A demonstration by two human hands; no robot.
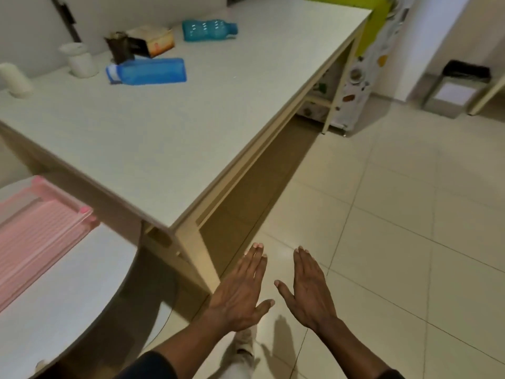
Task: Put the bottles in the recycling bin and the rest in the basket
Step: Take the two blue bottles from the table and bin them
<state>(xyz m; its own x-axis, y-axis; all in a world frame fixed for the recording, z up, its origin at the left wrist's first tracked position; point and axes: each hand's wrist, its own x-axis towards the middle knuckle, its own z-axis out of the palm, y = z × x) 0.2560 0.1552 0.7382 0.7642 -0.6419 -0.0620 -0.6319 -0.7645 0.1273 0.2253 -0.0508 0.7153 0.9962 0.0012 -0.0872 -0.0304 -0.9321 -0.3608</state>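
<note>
Two bottles lie on their sides at the far end of the white table [153, 138]: a teal ribbed bottle [209, 30] and a blue square bottle [147, 71] with a white cap. Behind them lie a cardboard carton [154, 41] and a dark crumpled wrapper [119, 47]. Two white cups [79, 60] [15, 79] stand at the far left. A pink basket [35, 228] rests on a round table at the left. A grey bin [456, 88] with a black liner stands on the floor at far right. My left hand [240, 291] and my right hand [308, 289] hover flat and empty over the floor, below the table's near corner.
The round grey table [71, 296] fills the lower left. The rectangular table's leg [191, 258] is just left of my left hand. A patterned cabinet [363, 67] stands beyond the table's far right end. Beige tiled floor [396, 228] spreads to the right.
</note>
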